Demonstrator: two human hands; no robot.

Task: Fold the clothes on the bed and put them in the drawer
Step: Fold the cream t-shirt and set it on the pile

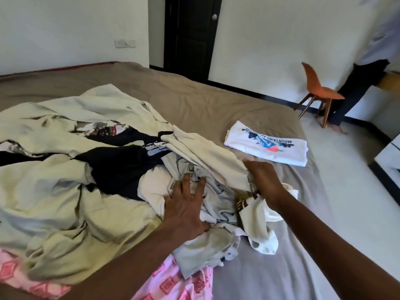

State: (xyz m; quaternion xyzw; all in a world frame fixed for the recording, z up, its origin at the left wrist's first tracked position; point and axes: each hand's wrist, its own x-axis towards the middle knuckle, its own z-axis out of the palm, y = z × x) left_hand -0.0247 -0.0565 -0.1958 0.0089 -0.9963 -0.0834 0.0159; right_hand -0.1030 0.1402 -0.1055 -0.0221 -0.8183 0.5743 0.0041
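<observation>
A heap of unfolded clothes [71, 169] covers the left and middle of the bed [194, 96]: cream garments, a black one [121, 165], pale grey ones and a pink patterned cloth [179, 282] at the near edge. One white printed T-shirt [267, 146] lies folded near the bed's right edge. My left hand [186, 204] rests on a pale grey garment [216, 202] with its fingers spread. My right hand [263, 178] grips the edge of a cream garment [207, 154] at the heap's right side. No drawer shows.
An orange chair [318, 92] stands on the floor beyond the bed's far right corner, with a person [365, 68] beside it. A dark door [192, 33] is in the far wall. White furniture [389, 154] edges the right side.
</observation>
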